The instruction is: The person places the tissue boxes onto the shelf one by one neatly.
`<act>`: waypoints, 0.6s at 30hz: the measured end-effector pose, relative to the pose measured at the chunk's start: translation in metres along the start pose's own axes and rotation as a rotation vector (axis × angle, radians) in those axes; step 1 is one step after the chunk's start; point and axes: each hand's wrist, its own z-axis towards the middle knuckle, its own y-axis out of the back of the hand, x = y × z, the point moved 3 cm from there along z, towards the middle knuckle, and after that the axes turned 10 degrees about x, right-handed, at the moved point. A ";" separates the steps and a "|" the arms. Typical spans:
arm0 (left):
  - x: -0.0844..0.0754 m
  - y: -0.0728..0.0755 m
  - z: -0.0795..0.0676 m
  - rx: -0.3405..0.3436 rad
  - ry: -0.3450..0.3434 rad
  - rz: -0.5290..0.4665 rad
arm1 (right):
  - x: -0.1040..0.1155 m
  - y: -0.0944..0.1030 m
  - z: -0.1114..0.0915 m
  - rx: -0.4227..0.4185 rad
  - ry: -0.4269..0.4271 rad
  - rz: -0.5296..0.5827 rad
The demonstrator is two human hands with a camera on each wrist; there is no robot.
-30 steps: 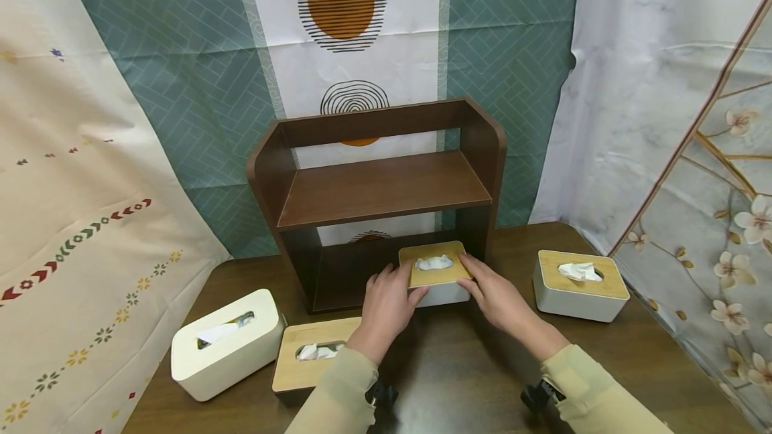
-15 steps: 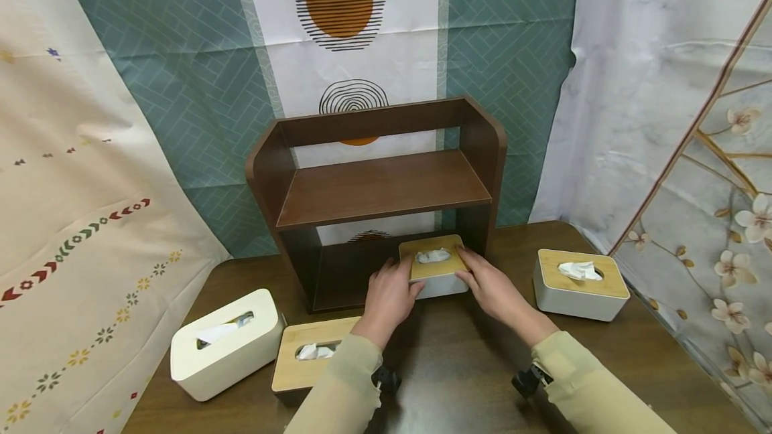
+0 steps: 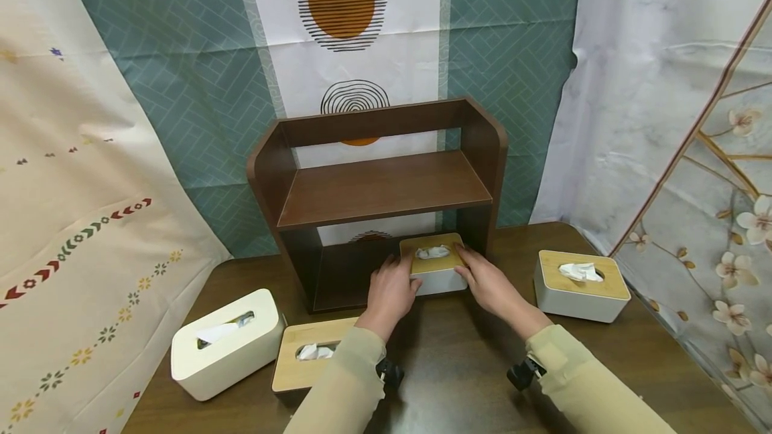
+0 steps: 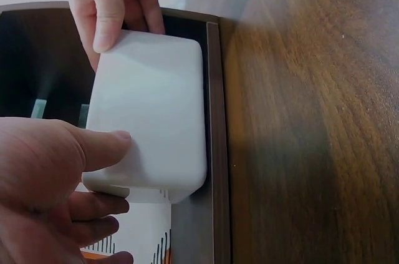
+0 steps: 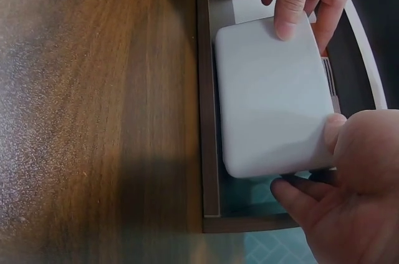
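Note:
A tissue box [image 3: 442,281] with a white body and a wooden lid is at the right part of the lower compartment of the brown shelf [image 3: 386,186]. A crumpled white tissue shows in the lid's slot. My left hand [image 3: 390,292] grips its left end, the thumb on the front face and the fingers round the side. At the other end, my right hand [image 3: 487,281] holds it in the same way. In the left wrist view, the box's plain white front [image 4: 153,102] sits just inside the shelf's edge board [image 4: 216,133].
On the table [image 3: 458,367], a cream tissue box [image 3: 241,353] and a dark one with a wooden lid [image 3: 307,367] stand at the left front. Another white, wood-lidded tissue box [image 3: 582,293] stands at the right. Patterned cloths [image 3: 512,86] hang behind and at both sides.
Both hands have moved the tissue box a little farther back into the lower compartment. The shelf and the other boxes have stayed in place.

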 end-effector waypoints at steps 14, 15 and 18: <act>-0.001 0.000 0.002 -0.017 0.003 0.020 | -0.036 -0.019 0.009 -0.009 0.027 0.018; -0.001 0.000 0.002 -0.015 0.004 0.021 | -0.041 -0.021 0.010 -0.009 0.034 0.017; -0.002 -0.001 0.001 -0.011 0.010 0.025 | -0.042 -0.021 0.010 0.000 0.037 0.023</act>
